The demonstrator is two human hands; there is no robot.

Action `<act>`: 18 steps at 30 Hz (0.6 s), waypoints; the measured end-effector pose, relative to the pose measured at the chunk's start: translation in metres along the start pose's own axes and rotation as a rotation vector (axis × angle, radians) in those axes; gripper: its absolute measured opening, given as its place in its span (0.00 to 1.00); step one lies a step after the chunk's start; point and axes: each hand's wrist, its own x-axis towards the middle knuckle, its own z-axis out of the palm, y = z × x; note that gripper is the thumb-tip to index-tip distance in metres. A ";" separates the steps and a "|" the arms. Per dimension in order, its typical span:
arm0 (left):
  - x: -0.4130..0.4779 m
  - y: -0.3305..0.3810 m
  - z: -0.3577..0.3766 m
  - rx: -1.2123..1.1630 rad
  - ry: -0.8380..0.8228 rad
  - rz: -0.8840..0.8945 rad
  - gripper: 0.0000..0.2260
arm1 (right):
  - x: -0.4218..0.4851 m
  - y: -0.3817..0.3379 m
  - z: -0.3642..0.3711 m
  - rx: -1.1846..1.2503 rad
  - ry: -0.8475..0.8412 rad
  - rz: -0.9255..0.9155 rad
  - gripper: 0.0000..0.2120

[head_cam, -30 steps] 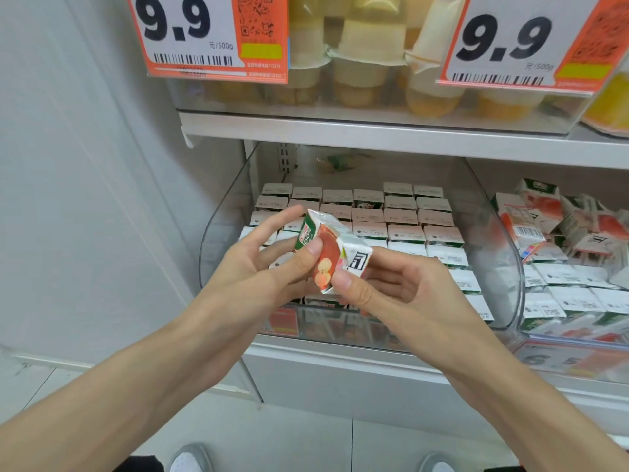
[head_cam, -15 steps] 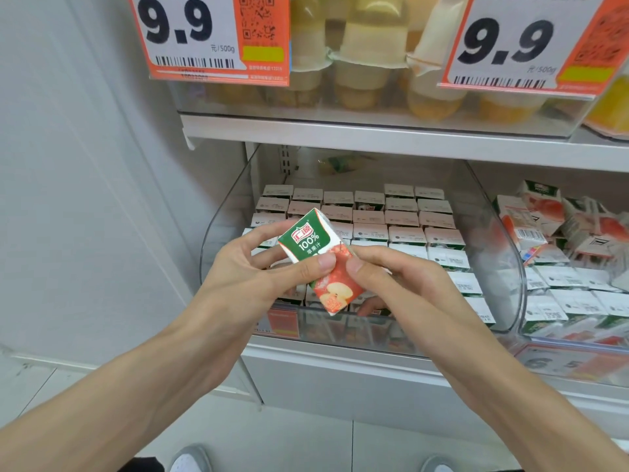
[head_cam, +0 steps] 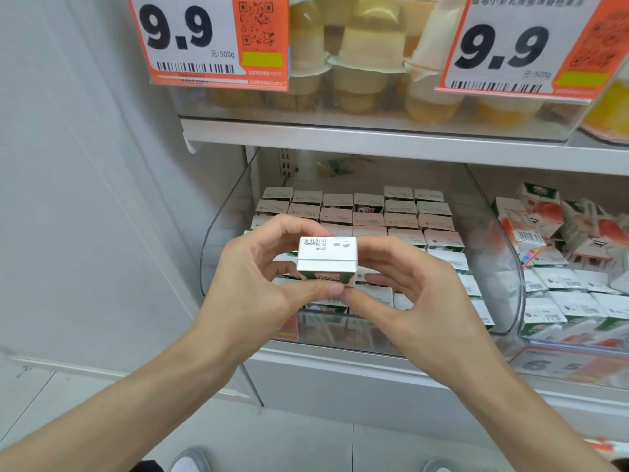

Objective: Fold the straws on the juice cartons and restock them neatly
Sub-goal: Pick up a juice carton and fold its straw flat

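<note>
A small juice carton is held upright between both hands in front of the shelf, its white top with a printed date code facing me. My left hand grips its left side, thumb under the front and fingers curled over the back. My right hand pinches its right side and lower front corner. No straw shows on the held carton. Behind it, a clear plastic bin holds several rows of upright cartons.
A second bin to the right holds loose, tumbled cartons above tidy ones. The shelf above carries jelly cups and two orange 9.9 price tags. A white wall panel stands at left; the floor and my shoes lie below.
The carton has been turned from tilted with its green and red front showing to upright with its white top facing me. Both hands stayed on it.
</note>
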 end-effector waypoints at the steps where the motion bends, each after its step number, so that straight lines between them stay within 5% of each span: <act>1: 0.000 0.000 0.000 0.015 -0.006 0.010 0.21 | 0.000 -0.001 0.000 -0.005 0.014 -0.004 0.20; 5: 0.000 0.002 0.002 0.017 -0.007 0.045 0.19 | 0.001 0.002 0.001 -0.037 0.112 0.030 0.21; 12: 0.004 -0.001 -0.001 0.031 0.016 0.124 0.17 | 0.000 -0.009 -0.002 0.390 -0.109 0.247 0.24; 15: 0.005 -0.006 -0.001 0.109 -0.037 0.211 0.16 | 0.004 -0.014 -0.002 0.547 -0.087 0.330 0.09; 18: 0.005 -0.008 -0.002 0.235 -0.119 0.281 0.17 | 0.002 -0.014 -0.004 0.549 -0.067 0.337 0.13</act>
